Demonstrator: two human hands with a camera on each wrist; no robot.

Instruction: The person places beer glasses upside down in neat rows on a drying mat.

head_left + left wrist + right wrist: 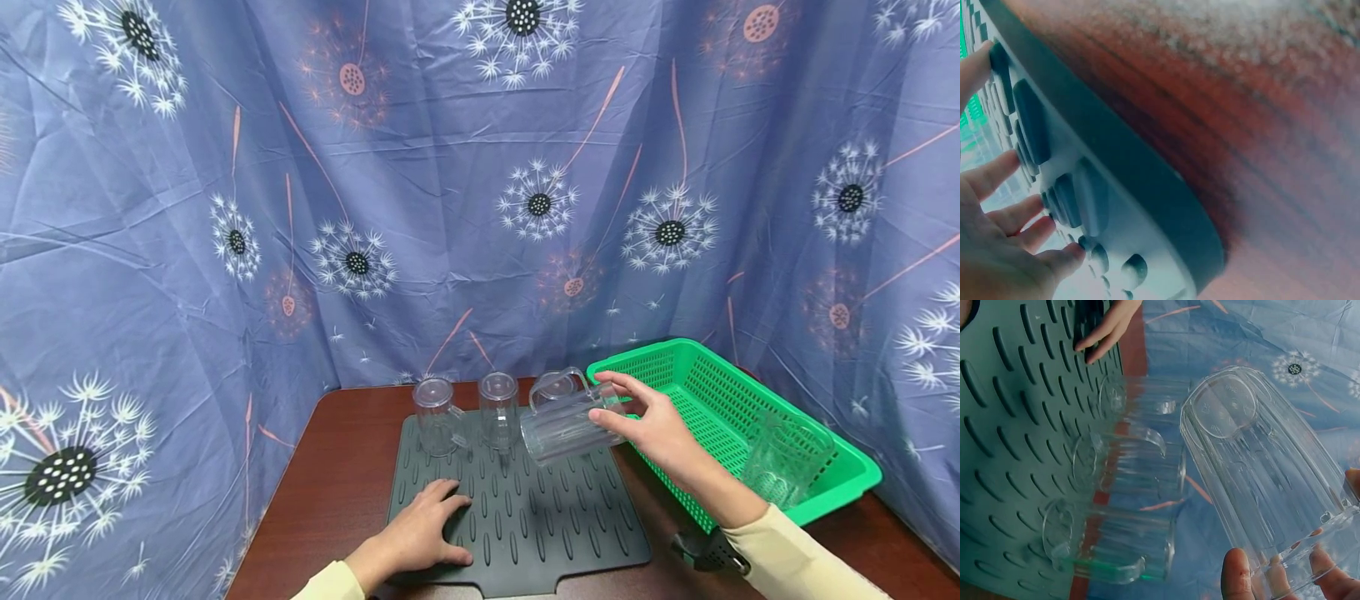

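Nearest to me, the left hand [423, 525] rests on the near left part of the dark mat [525, 546], fingers spread, thumb pointing right, holding nothing. My left wrist feed shows the fingers against the ridges, though I can't tell how firmly they press. The mat lies on the brown desk [322, 475].

Farther in, I see the mug [562, 429] to the left of the right hand [648, 421], raised above the far right part of the mat. That hand grips it by the rim end, thumb on the near side and fingers across the other. The mug is tipped over, base to the left and a little down, handle up. The right forearm reaches in from the lower right, its cream sleeve [795, 554] ending above the wrist.

To the right of that hand sits the green basket [840, 497], with a glass [787, 458] in its near end. Along the mat's far edge stand the left mug [435, 425], middle mug [497, 417] and right mug [552, 387], this last partly behind the gripped one. Behind everything I have a blue dandelion curtain [450, 208].
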